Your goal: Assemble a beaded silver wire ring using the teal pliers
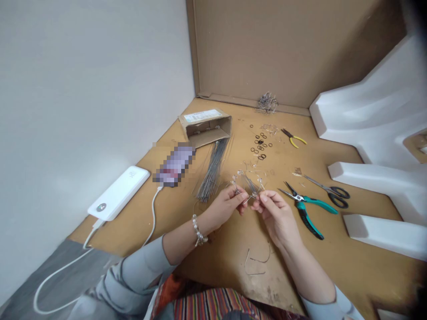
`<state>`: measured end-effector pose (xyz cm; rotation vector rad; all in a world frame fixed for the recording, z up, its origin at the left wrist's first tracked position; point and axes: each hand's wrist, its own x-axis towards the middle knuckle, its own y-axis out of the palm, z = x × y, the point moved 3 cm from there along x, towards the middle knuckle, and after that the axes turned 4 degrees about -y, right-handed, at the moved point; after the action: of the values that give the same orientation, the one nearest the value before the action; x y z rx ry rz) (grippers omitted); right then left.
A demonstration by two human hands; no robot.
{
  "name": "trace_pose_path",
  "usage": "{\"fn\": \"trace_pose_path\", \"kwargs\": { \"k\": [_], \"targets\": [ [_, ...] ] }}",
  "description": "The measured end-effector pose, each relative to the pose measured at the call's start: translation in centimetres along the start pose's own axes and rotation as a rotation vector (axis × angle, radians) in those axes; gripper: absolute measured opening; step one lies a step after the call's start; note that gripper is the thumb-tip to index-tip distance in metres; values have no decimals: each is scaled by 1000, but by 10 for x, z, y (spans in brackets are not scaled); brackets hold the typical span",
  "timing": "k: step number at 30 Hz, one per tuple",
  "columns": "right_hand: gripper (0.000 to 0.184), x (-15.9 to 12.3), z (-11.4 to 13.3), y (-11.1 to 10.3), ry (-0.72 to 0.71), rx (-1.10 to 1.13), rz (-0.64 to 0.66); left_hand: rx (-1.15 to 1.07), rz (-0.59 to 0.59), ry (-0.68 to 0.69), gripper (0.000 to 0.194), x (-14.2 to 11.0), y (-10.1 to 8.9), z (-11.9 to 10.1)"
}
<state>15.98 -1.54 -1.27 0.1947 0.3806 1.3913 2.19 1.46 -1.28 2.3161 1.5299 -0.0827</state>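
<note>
Beadwork (240, 172) sits between the two hands just above the table (230, 249), partly hidden by fingers, its thin wire hard to trace against the tan surface. Pixelation masks the phone (175, 165), and the lower edge cuts off both sleeves. Left hand (233, 200) and right hand (275, 213) angle inward, thumbs and forefingers pinching the beadwork. Its beads look clear and rounded. Stiff grey wires (211, 175) lie bundled beside a cardboard box (207, 116); rubber-handled teal pliers (310, 211) rest splayed rightward.
</note>
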Motion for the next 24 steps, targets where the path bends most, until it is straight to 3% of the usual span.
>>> {"fn": "trace_pose_path", "kwargs": {
  "k": [4, 9, 15, 18, 21, 23, 24],
  "targets": [
    [23, -2, -7, 2, -44, -49, 47, -129, 29, 33, 30, 0, 1, 1],
    [12, -3, -12, -3, -107, -144, 31, -135, 104, 8, 26, -1, 5, 4],
    [22, -7, -12, 6, -72, -37, 208, -138, 79, 23, 27, 0, 9, 9],
    [21, -3, -9, 1, -68, -81, 143, 93, 136, -50, 30, -4, 6, 2],
    [25, 3, 0, -11, -82, -220, 60, 494, 290, -168, 42, -11, -5, -9],
    [29, 5, 7, -14, -69, -315, 89, 671, 215, -220, 50, -11, -17, -18],
    [31, 5, 10, -13, -49, -339, 125, 710, 57, -136, 50, -10, -24, -26]
  ]
}}
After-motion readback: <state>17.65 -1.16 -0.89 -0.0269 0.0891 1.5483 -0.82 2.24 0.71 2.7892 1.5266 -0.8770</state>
